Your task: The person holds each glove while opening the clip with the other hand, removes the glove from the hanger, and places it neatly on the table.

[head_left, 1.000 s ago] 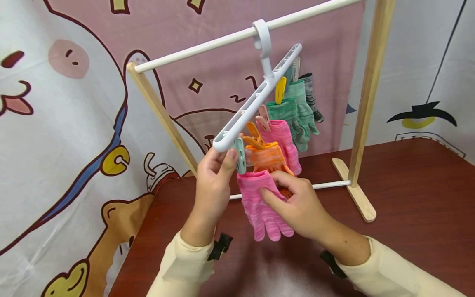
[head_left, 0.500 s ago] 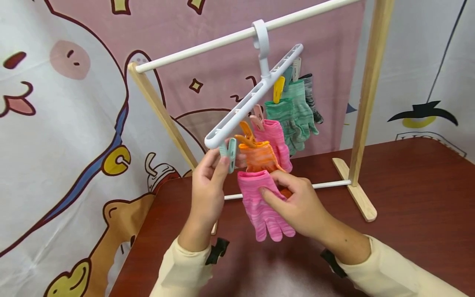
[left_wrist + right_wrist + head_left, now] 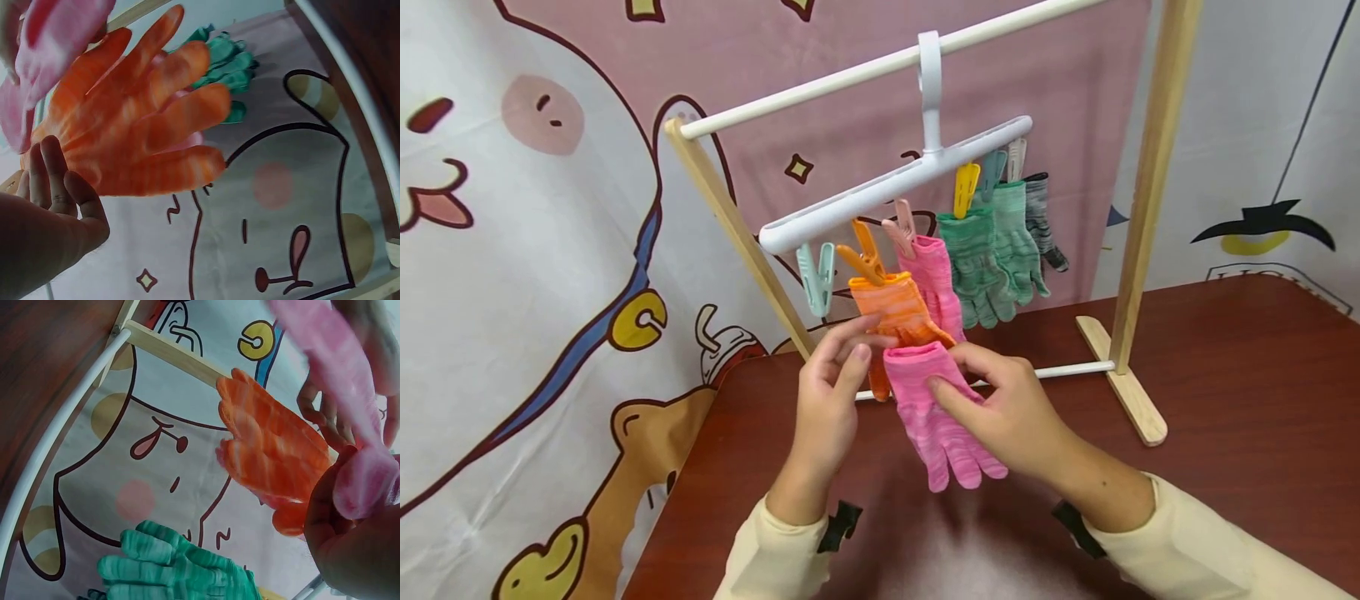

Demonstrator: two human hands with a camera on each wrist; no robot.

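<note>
My right hand (image 3: 1015,408) pinches a pink knitted glove (image 3: 921,396), cuff up and fingers hanging down. Just left of its cuff is my left hand (image 3: 829,392), its fingers loosely bent and nothing held. Behind both, an orange glove (image 3: 891,304) hangs from an orange clothespin (image 3: 867,254). A pale green clothespin (image 3: 816,279) dangles with nothing in it at the left end of the white hanger (image 3: 857,202). In the left wrist view the orange glove (image 3: 137,125) spreads out beyond the left fingertips (image 3: 53,150).
Another pink glove (image 3: 934,271), green gloves (image 3: 973,267) and a grey-black knitted item (image 3: 1037,212) hang along the hanger. The hanger hooks over a white rod (image 3: 820,90) between wooden posts (image 3: 1150,183), standing on a brown table (image 3: 1247,375).
My left hand has let go of the pale green clothespin and moved down beside the pink glove. The hanger has swung round, its near end going left and back. My right hand keeps its hold.
</note>
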